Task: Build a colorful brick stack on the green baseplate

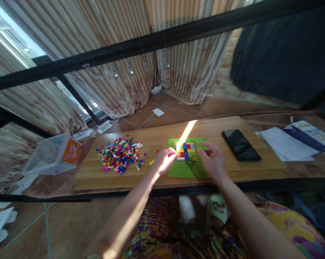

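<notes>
A green studded baseplate [189, 172] lies on the wooden board, with a block of toy bricks [186, 151] in red, blue, yellow and white on it. At the block's left side is my left hand [165, 159], thumb and forefinger pinched together at its edge. What they pinch, if anything, is too small to make out. My right hand [213, 158] hovers over the plate's right part, fingers curved and apart, holding nothing. Left of my left hand lie a yellow brick [151, 162] and a small red brick [157, 151].
A heap of loose, mixed-colour bricks [120, 154] covers the left part of the wooden board [84, 180]. Beyond it stands a clear plastic box [47, 154] with an orange label. On the right lie a black phone [240, 145] and papers [286, 144]. A dark metal bar [151, 41] crosses behind.
</notes>
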Demonstrator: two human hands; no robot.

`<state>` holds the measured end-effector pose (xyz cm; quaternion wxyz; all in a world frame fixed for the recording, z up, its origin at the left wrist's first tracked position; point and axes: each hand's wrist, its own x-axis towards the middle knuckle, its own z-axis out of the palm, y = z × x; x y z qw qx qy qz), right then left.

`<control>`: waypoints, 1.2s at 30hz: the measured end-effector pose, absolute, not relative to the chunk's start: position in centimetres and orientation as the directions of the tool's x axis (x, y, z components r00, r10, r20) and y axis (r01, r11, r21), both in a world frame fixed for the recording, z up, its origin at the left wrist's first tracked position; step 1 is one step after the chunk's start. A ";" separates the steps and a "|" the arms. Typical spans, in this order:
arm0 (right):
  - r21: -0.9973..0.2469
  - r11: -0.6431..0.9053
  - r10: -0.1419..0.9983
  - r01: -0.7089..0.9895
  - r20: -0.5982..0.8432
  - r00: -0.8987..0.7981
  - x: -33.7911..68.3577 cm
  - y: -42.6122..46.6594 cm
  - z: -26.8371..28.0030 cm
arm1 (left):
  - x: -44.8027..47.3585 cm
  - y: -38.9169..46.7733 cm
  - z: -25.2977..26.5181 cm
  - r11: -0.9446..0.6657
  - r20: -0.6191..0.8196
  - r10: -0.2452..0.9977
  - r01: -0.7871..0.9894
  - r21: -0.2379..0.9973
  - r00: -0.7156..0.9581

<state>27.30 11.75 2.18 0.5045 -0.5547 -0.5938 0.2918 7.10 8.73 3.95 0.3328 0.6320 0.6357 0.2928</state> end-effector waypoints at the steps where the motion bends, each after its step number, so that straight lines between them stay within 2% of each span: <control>1: -0.908 0.215 0.954 0.359 0.274 0.123 27.3 11.7 2.2 | 7.1 8.8 4.1 0.028 -0.056 0.998 0.606 0.795 0.028; 6: -0.902 0.214 0.955 0.376 0.274 0.115 27.2 11.7 2.1 | 7.3 9.0 4.2 0.054 -0.082 0.996 0.593 0.803 0.020; 11: -0.892 0.227 0.955 0.390 0.282 0.091 27.1 11.7 1.9 | 7.9 9.1 3.2 0.165 -0.115 0.986 0.563 0.810 -0.124; 15: -0.889 0.209 0.962 0.408 0.261 0.077 26.8 11.4 2.0 | 8.4 9.2 2.9 0.283 -0.229 0.958 0.422 0.861 -0.174; 19: -0.879 0.184 0.968 0.439 0.239 0.074 26.6 11.2 2.2 | 8.7 9.4 3.5 0.342 -0.303 0.939 0.377 0.861 -0.161; 27: -0.872 0.113 0.987 0.476 0.154 0.049 26.3 11.2 1.3 | 9.2 9.7 3.9 0.374 -0.334 0.926 0.321 0.870 -0.174; 32: -0.859 0.067 0.990 0.508 0.121 0.075 26.2 11.3 1.4 | 9.5 10.1 3.6 0.397 -0.335 0.916 0.371 0.839 -0.223; 36: -0.859 0.071 0.991 0.506 0.118 0.062 26.2 11.4 1.4 | 9.6 10.3 3.1 0.359 -0.276 0.929 0.414 0.836 -0.247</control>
